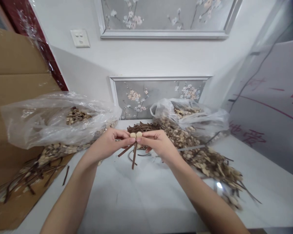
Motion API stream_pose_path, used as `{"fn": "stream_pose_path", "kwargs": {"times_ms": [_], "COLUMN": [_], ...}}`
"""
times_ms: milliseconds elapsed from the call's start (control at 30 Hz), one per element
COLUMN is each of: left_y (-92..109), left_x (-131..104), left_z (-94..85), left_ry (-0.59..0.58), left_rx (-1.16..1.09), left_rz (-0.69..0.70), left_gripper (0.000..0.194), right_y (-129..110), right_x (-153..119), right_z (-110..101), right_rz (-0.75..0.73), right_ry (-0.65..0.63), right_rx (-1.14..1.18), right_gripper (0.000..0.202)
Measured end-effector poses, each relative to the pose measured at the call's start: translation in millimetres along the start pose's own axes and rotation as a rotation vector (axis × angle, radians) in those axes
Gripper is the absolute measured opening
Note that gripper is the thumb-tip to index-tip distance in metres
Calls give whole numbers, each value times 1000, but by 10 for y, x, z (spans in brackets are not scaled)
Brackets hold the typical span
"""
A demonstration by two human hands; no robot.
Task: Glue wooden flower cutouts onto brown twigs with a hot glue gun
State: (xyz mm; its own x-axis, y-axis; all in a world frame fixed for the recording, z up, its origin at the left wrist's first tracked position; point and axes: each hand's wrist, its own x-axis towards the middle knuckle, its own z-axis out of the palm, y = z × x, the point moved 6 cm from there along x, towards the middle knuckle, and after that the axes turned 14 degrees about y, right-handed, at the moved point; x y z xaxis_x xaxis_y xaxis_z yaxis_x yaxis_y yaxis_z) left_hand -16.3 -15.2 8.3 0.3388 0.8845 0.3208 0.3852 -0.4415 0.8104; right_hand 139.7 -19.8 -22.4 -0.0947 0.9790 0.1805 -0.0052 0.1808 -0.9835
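Note:
My left hand [108, 144] and my right hand [160, 143] meet over the middle of the table, both closed in a thumb-and-finger pinch. Two small round beige discs [136, 134] show side by side between the fingertips, one at each hand. Two flat brown strips [134, 156] hang below the thumbs and spread apart at their lower ends. How the strips join the discs is hidden by my fingers. Just behind my hands lies a heap of similar brown strips [143, 126].
On the right, beige discs and strips form a large pile [192, 146] beneath a clear plastic bag [205, 118]. Another plastic bag [39, 120] with discs lies left, near cardboard [17, 94]. A loose strip [65, 175] rests on the white table [136, 201]. A wall stands behind.

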Motion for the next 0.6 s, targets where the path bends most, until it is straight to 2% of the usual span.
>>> {"fn": "stream_pose_path", "kwargs": {"times_ms": [200,333,400,467,533,600], "left_y": [-53,-60,46,236,392,465], "left_x": [56,97,62,-55,-206,-307], "left_z": [11,18,-61,-123,-106,-56], "left_ry": [170,234,358,489,567,619], "left_rx": [1,-53,-9,129,314,478], "left_rz": [61,142,324,642,951,1138], "left_gripper": [25,16,12,25,39,45], "right_y": [-10,-62,-111,-161,-204,-232], "right_x": [0,-1,-14,-33,-54,-69], "right_z": [23,-26,-78,-127,-158,-169], "right_rz": [-21,-51,-49,-33,-21,-23], "right_ry": [1,72,121,156,163,148], "right_rx": [17,65,85,111,151,185], "right_gripper": [27,26,25,25,24,24]}}
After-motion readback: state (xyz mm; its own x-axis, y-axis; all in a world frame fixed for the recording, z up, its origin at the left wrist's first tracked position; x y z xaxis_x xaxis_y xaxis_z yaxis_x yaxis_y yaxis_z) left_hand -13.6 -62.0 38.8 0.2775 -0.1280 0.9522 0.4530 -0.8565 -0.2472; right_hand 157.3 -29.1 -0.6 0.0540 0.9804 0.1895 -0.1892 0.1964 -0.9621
